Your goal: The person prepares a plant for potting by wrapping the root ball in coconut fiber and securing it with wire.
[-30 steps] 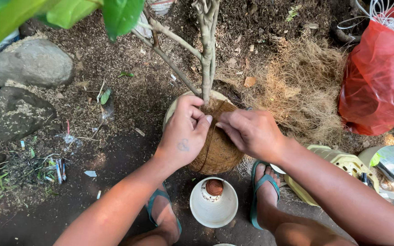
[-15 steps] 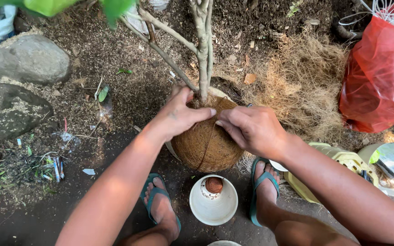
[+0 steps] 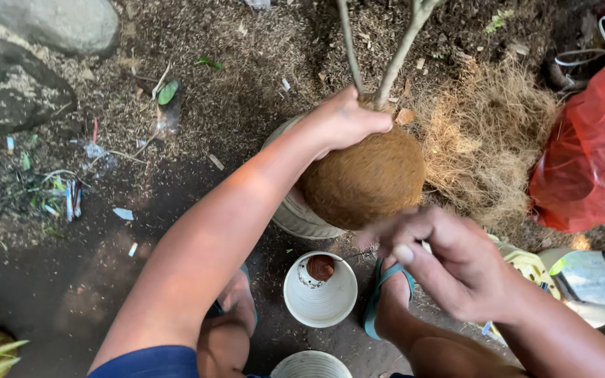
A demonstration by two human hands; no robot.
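Our left hand (image 3: 344, 120) grip clamps the fibre-wrapped root ball (image 3: 364, 178) top; right hand (image 3: 456, 262) fingers pinched together, on what we cannot tell.

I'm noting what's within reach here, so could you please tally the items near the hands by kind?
Fibre-wrapped root ball: 1
Pale pot under it: 1
White cups: 2
Red plastic bag: 1
Grey rocks: 2
Total: 7

Left hand (image 3: 344, 119) reaches forward, fingers curled down in a grip; right hand (image 3: 449, 262) hovers, fingers pinched.
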